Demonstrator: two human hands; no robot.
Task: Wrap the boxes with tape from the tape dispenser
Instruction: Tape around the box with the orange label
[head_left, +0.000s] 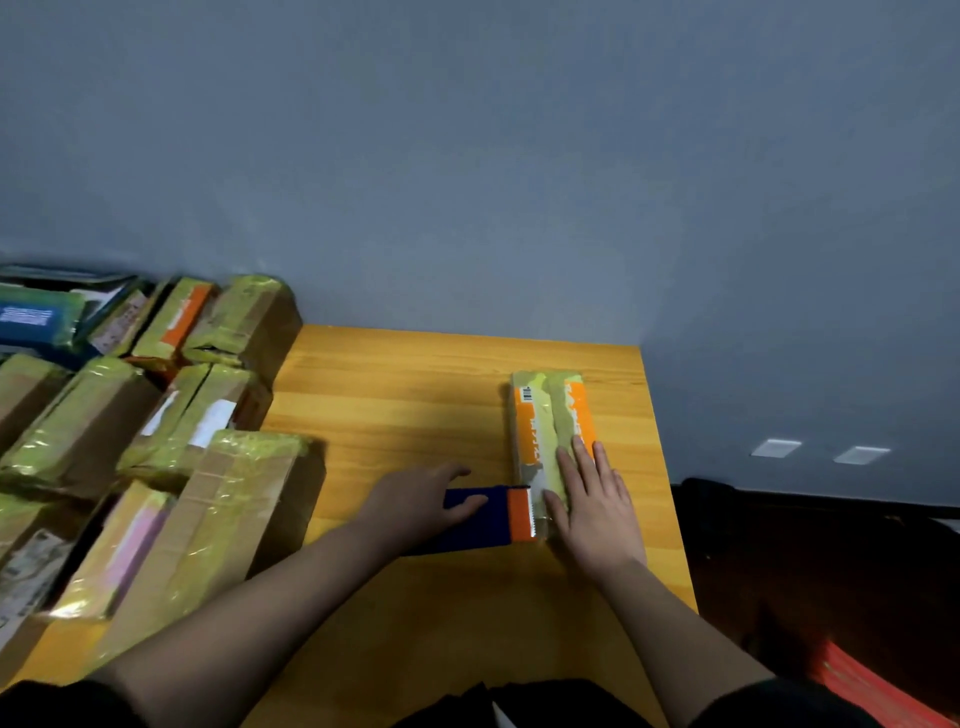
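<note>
Right hand (592, 512) lies flat, fingers straight, pressing tape onto the long box (545, 415) on the table (405, 405). Left hand (415, 501) grips the dispenser (498, 519), its toothed edge touching the box's near end. To cut cleanly, probably keep the box pinned and twist the teeth against taut tape. Wrapped boxes (156, 441) crowd the left.

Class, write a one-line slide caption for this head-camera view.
Left hand grips the tape dispenser against an orange box while the right hand presses flat on it.
</note>
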